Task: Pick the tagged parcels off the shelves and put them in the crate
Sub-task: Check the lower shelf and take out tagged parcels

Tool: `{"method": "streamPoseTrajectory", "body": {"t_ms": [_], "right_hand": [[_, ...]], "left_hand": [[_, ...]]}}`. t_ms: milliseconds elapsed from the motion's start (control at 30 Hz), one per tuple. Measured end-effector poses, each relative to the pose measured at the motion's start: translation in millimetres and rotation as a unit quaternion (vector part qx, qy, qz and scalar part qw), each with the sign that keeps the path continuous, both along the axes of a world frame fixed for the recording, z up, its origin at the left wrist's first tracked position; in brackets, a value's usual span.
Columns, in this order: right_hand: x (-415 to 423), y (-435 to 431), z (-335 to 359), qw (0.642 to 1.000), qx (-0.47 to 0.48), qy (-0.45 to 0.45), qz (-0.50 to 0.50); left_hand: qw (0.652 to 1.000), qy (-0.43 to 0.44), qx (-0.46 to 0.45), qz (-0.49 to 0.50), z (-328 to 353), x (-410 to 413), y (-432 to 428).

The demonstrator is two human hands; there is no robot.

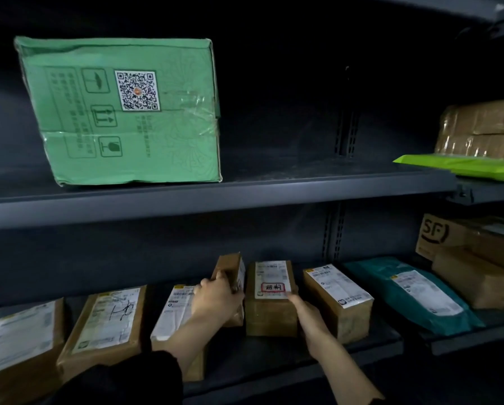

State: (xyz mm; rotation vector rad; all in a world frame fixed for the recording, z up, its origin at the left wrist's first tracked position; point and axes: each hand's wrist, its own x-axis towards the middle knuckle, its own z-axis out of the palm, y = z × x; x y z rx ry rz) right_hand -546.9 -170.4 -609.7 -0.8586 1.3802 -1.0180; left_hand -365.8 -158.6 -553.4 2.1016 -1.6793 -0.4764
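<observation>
On the lower shelf (274, 361) lies a row of brown parcels with white labels. One parcel (269, 317) carries a red-framed stamp on its label. My right hand (306, 314) grips its right side, fingers wedged between it and the neighbouring parcel (338, 290). Just left of it, a narrow brown parcel (228, 267) stands tilted on edge, with my left hand (215, 299) closed around it. Three more labelled parcels (107, 320) lie to the left. No crate is in view.
A large green carton (122, 112) stands on the upper shelf (215, 200). A teal mailer bag (405, 290) and an SF box (440, 232) are at the lower right. A lime-green bag (464, 166) and taped brown boxes (484, 127) are at the upper right.
</observation>
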Motion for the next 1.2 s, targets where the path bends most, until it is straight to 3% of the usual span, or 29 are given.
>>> {"method": "streamPoseTrajectory", "body": {"t_ms": [133,233,333,433,833,1200], "right_hand": [[-6,8,3,0.998,-0.019,-0.051,-0.007],[-12,19,13,0.997,-0.037,-0.063,-0.026],[-16,34,31,0.996,-0.041,-0.073,-0.040],[-13,58,57,0.994,-0.044,-0.089,-0.050],[-6,230,202,0.994,0.038,-0.080,-0.058],[-3,346,354,0.998,0.009,-0.065,-0.005]], "left_hand": [[0.998,0.051,-0.025,-0.010,3,4,13],[0.986,0.165,-0.036,-0.017,10,13,30],[0.939,0.342,-0.029,0.007,26,19,54],[0.897,0.440,0.004,0.036,42,24,76],[0.855,0.503,0.102,0.072,161,42,214],[0.834,0.545,0.055,0.071,291,57,340]]}}
